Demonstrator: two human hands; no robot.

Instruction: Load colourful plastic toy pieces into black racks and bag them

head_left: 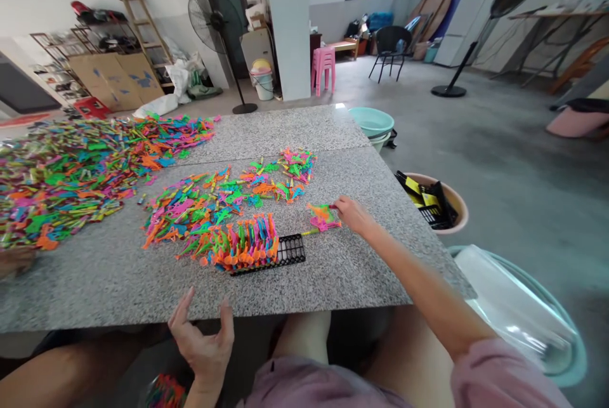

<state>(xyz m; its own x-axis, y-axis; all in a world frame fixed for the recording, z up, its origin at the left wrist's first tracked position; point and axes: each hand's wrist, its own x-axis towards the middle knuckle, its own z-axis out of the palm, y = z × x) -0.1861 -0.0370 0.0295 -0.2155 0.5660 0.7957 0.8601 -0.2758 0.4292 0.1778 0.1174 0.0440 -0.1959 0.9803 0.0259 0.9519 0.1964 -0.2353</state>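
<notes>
My left hand [203, 335] is held up at the table's near edge, fingers apart and nothing in it. My right hand [351, 212] reaches over the tabletop, its fingers pinched on the end of a small bright plastic toy [321, 212], orange and green. A pink toy piece [325, 224] lies just below it. Left of them, a black lattice tray [291, 249] holds tightly packed rows of orange, green, pink and blue plastic toys [247, 240]. The tray's right end is bare. Fine details of the pinched toy are blurred.
Loose toys [190, 205] lie behind the tray, and a large heap [71, 167] covers the left side. Another person's hand [16, 261] is at the far left. Right of the table [361, 275] stand basins, one with black trays [435, 202], one with clear plastic [518, 313].
</notes>
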